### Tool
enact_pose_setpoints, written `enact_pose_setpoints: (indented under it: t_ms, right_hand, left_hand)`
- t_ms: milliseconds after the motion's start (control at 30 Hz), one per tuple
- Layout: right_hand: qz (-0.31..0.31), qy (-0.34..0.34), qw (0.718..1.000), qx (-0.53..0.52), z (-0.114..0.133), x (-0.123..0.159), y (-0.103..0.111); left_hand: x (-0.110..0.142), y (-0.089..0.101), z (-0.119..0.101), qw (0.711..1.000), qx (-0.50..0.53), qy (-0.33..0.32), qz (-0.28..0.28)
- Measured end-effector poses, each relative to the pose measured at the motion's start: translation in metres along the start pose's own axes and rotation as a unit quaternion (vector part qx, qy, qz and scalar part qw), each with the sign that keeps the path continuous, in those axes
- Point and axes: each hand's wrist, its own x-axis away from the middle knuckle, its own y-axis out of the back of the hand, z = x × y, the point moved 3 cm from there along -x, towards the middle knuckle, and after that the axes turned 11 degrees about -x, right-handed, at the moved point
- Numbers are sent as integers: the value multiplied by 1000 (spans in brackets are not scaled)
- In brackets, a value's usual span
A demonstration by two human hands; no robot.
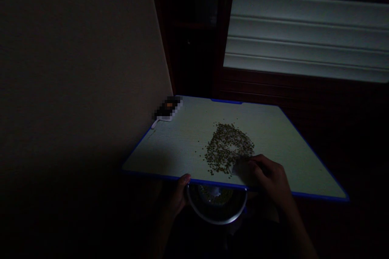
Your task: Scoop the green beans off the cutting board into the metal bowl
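Dim room, pale light from a window blind (304, 36), left hand (178, 196) sunk in deep shadow

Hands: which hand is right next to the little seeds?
The right hand is the one: it sits at the edge of the seed pile on the pale board. The left hand is farther off, gripping the board's blue edge.

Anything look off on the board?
Mildly: stray seeds lie apart from the main seed patch on the blue-edged white board. The board's near edge also overhangs a metal bowl, with the left hand at that edge.
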Motion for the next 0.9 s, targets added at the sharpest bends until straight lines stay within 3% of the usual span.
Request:
enact_pose_setpoints:
  t_ms: [367,567,767,900]
  right_hand:
    - [37,6,999,-13,2,-2,-3]
    - [19,13,1000,-11,1,-3,-4]
    - [42,19,999,-22,7,-4,-4]
    - [51,23,998,-32,7,-4,-2]
  left_hand:
    - [2,-1,2,1000,15,14,7]
    - [16,-16,-14,999,22,-14,-25]
    - [27,-31,-24,996,49,42,-59]
    - [24,-33,-28,993,30,25,-112]
